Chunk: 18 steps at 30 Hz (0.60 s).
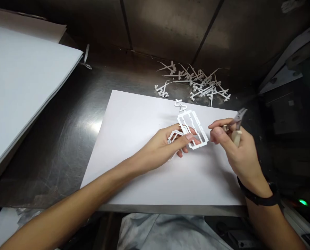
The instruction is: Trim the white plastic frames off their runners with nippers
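My left hand [170, 144] is closed on a white plastic frame part [202, 129], thumb on top and fingers beneath. The part is a thin rectangular frame with inner bars. A second, smaller white frame piece [173, 133] shows by the same hand; whether the two are joined I cannot tell. Just beyond the frame's upper end is a curly white plastic scrap [180, 105]. To the right, my right hand [234, 146] is wrapped round nippers [239, 119], jaws pointing up and away. Its thumb and index finger are near the frame's right side without touching it.
Under my hands a large white sheet [134, 184] covers part of the metal table [66, 139]. Several white plastic runner scraps [201, 85] lie piled behind it. A stack of white sheets [27, 76] stands at the left, and dark machinery [287, 100] at the right.
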### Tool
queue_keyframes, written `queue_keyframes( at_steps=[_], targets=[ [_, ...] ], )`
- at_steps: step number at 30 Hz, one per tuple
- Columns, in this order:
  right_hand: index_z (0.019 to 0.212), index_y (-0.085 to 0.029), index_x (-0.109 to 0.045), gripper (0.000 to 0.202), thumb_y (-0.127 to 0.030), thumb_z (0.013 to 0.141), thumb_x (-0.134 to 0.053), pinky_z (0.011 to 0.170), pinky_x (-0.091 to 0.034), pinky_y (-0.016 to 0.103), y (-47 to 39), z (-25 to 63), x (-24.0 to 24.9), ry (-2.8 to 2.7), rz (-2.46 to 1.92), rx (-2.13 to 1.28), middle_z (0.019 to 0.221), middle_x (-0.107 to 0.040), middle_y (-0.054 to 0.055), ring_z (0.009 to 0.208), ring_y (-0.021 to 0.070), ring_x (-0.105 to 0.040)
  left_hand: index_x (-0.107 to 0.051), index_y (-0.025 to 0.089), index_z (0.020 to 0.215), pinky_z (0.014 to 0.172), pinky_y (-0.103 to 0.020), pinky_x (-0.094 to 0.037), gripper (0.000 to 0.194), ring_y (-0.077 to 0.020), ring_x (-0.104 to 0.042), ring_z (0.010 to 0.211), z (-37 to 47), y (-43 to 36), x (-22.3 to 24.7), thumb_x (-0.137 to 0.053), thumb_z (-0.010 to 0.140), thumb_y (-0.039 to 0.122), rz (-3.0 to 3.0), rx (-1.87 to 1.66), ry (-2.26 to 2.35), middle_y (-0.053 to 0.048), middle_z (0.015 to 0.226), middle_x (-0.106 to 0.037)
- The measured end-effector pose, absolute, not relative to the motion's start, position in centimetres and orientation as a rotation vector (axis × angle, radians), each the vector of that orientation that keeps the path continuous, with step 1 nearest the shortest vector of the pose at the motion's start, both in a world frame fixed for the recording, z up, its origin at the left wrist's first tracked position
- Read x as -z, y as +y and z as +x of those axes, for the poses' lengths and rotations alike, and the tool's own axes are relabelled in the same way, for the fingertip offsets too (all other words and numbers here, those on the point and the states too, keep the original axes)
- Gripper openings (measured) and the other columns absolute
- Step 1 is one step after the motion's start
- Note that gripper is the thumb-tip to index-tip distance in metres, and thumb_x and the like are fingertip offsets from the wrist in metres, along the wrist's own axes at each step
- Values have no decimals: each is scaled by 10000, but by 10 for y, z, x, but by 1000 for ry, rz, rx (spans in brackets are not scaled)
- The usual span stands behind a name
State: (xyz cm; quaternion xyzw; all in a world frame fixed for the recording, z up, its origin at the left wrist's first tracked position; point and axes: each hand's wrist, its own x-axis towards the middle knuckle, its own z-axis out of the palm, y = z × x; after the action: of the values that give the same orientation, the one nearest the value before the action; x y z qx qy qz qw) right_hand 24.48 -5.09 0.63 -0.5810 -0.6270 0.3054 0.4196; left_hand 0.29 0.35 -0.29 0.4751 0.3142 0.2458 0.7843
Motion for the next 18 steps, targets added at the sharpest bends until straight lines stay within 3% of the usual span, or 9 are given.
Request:
queue_keyframes(
  at_steps=[5,10,13,16,18],
  targets=[
    [1113,-253,-744,198,-437,1178,-715,741,-417,339,-54,257,-6,-1407,-1424,-1286,955,-581,18,833,223,-530,-756,179,1139,747,-203,-495,161,-109,-624,812,2,2,2,-736,1066,321,1153,-448,615,11,932,-710],
    [1103,-256,-739,165,-408,1129,-797,709,-396,344,-58,259,-13,-1319,-1424,-1409,911,-561,25,800,232,-504,-743,197,1148,788,-222,-522,182,-125,-620,838,2,1,2,-754,1052,352,1095,-395,552,1,1005,-716],
    [1079,-252,-732,172,-404,1120,-802,722,-416,358,-58,259,-14,-1276,-1438,-1444,914,-568,33,766,233,-485,-749,206,1163,820,-257,-518,289,-152,-628,842,1,2,-1,-668,1095,475,1025,-353,546,-18,972,-719],
    [1049,-254,-726,169,-391,1118,-798,702,-396,352,-59,258,-14,-1251,-1449,-1414,916,-534,27,742,225,-448,-760,210,1223,861,-324,-524,553,-209,-673,882,0,2,-2,-454,1131,662,873,-315,606,-69,1002,-751],
    [1038,-257,-722,167,-381,1117,-800,683,-363,339,-59,258,-13,-1253,-1458,-1381,918,-507,22,766,223,-445,-746,223,1288,864,-350,-527,646,-237,-697,896,0,1,-1,-422,1099,749,795,-345,662,-83,1010,-764]
  ],
)
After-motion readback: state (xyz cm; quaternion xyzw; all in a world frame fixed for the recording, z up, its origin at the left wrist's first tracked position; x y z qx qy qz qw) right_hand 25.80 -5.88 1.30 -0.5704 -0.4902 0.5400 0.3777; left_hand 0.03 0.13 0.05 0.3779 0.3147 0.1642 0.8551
